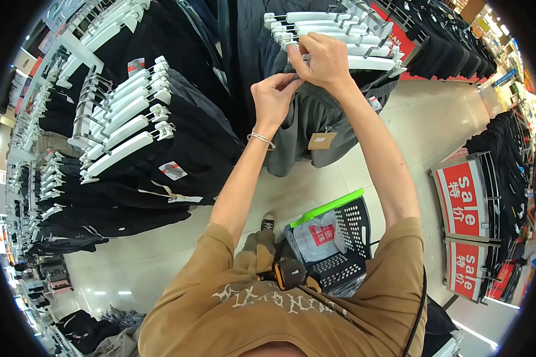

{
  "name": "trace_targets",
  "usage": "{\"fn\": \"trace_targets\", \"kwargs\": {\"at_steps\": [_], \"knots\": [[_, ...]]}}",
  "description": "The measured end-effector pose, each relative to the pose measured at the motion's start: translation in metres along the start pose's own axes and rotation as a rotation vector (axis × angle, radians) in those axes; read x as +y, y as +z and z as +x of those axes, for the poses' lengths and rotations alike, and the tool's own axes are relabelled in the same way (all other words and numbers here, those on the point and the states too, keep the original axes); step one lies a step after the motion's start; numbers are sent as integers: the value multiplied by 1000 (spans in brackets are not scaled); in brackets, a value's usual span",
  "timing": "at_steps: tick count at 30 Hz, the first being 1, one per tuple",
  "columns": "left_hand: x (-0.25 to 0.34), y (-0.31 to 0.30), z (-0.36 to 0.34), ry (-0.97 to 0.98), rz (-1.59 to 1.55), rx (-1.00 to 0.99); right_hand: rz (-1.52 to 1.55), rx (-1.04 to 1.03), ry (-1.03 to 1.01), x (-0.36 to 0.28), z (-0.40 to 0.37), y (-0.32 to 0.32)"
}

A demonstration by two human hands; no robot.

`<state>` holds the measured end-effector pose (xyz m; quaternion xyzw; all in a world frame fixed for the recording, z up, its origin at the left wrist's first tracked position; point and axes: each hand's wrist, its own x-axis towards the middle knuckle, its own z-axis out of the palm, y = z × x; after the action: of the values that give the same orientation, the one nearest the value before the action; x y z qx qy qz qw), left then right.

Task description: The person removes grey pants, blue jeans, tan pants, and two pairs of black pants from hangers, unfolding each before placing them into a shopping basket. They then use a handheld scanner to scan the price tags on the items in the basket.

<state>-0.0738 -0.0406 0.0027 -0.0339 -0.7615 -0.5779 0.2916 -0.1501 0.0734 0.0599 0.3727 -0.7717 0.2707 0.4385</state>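
Observation:
Grey shorts (304,119) with an elastic waistband hang from a rack of white hangers (369,50) at the top centre. My left hand (273,101) pinches the edge of the waistband near its left end, fingers closed. Just above and to the right, my right hand (321,59) is closed at the clip end of a white hanger, close to the waistband; what lies between its fingers is hidden. A brown tag (321,141) dangles on the front of the shorts.
Black garments on white hangers (125,125) fill a rack on the left. Below my arms stands a dark basket (354,223) with a green handle and a plastic bag (317,238). Red sale signs (461,199) front another rack at the right.

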Motion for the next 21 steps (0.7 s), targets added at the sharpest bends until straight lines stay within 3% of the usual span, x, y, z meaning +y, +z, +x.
{"fn": "trace_targets", "kwargs": {"at_steps": [9,14,21], "knots": [[-6,-1,-1,-76,-146,10,64,-37,-77,4,4,1],[-17,-1,-7,-85,-214,128,100,-41,-73,4,6,1],[-14,-3,-2,-89,-188,59,74,-82,-42,1,6,-2]]}}
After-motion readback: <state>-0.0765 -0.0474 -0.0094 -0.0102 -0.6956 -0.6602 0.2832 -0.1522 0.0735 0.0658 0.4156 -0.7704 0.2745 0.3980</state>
